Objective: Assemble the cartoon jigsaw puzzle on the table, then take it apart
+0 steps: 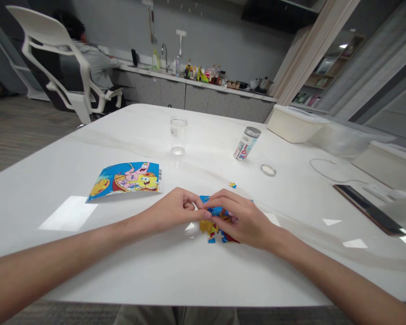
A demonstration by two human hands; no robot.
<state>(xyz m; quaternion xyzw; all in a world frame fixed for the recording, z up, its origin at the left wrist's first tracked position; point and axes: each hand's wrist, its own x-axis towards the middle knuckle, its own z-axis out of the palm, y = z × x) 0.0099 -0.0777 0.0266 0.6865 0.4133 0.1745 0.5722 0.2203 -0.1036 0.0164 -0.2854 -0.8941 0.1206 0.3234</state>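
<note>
A partly assembled jigsaw puzzle (219,211) with a blue and yellow cartoon picture lies flat on the white table (149,266). My left hand (181,207) is at its left edge, thumb and forefinger pinched together; what is between them is hidden. Arched over the puzzle, my right hand (242,219) has its thumb and fingertips closed in on it, meeting the left fingertips. It covers much of the picture. Gaps show along the puzzle's near edge. A loose puzzle piece (233,185) lies just beyond the right hand. Left of the hands rests a curled cartoon picture sheet (128,180).
Farther back stand a clear jar (178,135) and a printed canister (246,143), with a round lid (268,170) nearby. A phone (368,208), a white cable (338,169) and storage boxes (294,124) occupy the right side. A person (96,65) sits beyond a white chair (83,72).
</note>
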